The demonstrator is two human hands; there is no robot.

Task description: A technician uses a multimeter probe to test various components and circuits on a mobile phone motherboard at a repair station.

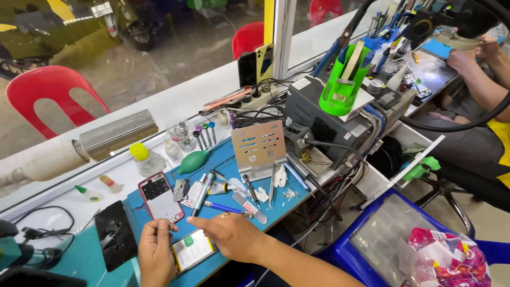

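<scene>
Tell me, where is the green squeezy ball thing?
In the head view, the green rubber bulb lies on the blue mat, beyond the red phone frame, left of the perforated metal stand.

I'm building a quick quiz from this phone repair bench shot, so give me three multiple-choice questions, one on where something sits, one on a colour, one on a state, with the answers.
1. Where does the red-framed phone lie?
A. on the blue mat
B. in the green cup
C. on a red chair

2. What colour is the tool holder cup on the grey box?
A. black
B. green
C. white

3. What state is the phone between the left hand and right hand in?
A. screen dark
B. screen lit
C. wrapped in a bag

Answers: 1 A, it lies flat on the mat, just above the left hand. 2 B, the cup is bright green. 3 B, its display glows white and green.
</scene>
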